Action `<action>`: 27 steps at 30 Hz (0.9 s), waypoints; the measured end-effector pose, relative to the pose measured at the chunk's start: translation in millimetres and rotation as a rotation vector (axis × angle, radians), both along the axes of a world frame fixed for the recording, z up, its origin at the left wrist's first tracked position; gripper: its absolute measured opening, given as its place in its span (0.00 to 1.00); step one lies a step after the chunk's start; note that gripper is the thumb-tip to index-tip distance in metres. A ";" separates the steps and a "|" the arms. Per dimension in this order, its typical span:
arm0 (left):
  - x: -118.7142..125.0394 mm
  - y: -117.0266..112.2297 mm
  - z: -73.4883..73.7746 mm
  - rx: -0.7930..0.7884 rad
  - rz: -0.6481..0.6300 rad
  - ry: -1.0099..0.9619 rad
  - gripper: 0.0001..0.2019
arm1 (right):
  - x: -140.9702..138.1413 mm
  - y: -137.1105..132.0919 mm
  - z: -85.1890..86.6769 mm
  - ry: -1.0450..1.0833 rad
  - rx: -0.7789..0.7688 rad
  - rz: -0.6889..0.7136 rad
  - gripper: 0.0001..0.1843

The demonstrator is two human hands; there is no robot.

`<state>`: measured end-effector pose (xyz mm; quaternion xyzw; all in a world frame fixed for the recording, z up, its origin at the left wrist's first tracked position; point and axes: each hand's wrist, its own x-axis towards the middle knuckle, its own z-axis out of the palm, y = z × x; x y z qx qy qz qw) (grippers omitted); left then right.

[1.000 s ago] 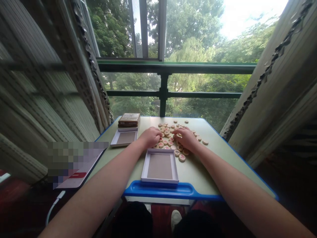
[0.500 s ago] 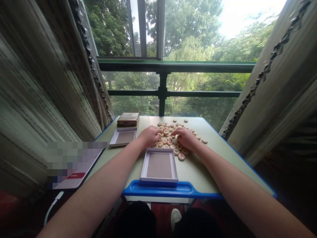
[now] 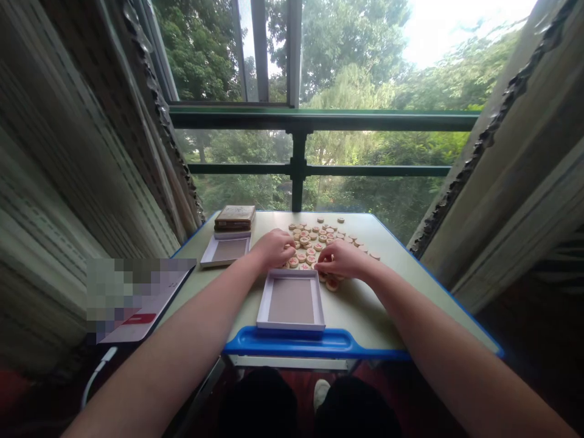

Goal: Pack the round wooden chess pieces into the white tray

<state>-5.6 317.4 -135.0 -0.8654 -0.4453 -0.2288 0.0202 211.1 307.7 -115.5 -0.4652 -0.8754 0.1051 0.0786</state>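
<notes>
Round wooden Chinese chess pieces (image 3: 305, 240) with red or dark characters lie in a loose heap on the table, some on top of others. At the heap's left edge is my left hand (image 3: 274, 248), its fingers curled in; what they hold, if anything, is hidden. My right hand (image 3: 340, 258) reaches over the right front of the heap, thumb and fingertips pinched at a Chinese chess piece (image 3: 318, 266) and covering several others. Just in front of the heap lies a shallow white box tray (image 3: 292, 301) with nothing in it.
The pale green table (image 3: 365, 322) has a blue rim with a moulded front groove. A second white tray (image 3: 227, 249) and a brown box (image 3: 235, 216) sit at back left. Beside the left edge is a partly blurred laptop (image 3: 150, 310). Curtains and a railed window surround the table.
My right hand has come nearer and slightly left, its fingers now lower at the heap's front. My left hand stays at the left edge, its fingers more bent. The camera has shifted slightly.
</notes>
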 end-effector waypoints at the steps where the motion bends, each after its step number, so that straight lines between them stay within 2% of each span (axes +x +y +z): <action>1: -0.5 0.6 -0.6 0.004 0.002 0.002 0.11 | 0.1 1.1 -1.1 -0.003 -0.002 0.001 0.14; 7: -3.0 1.9 -0.8 0.001 0.026 0.000 0.11 | 0.2 2.8 -3.7 0.081 -0.051 -0.025 0.14; 13: -3.3 2.9 -1.3 0.010 0.020 0.012 0.11 | -1.4 1.6 -3.8 0.148 0.053 0.016 0.08; 16: -4.4 4.6 -2.2 0.019 0.014 0.023 0.11 | -1.9 0.4 -3.4 0.139 0.040 0.052 0.09; 22: -0.5 -2.6 1.8 0.033 -0.006 0.033 0.10 | 7.2 -2.5 7.7 0.106 -0.130 0.114 0.10; 27: 9.5 -20.7 14.2 0.004 -0.083 0.020 0.13 | 22.5 -7.5 24.8 -0.027 -0.291 -0.033 0.14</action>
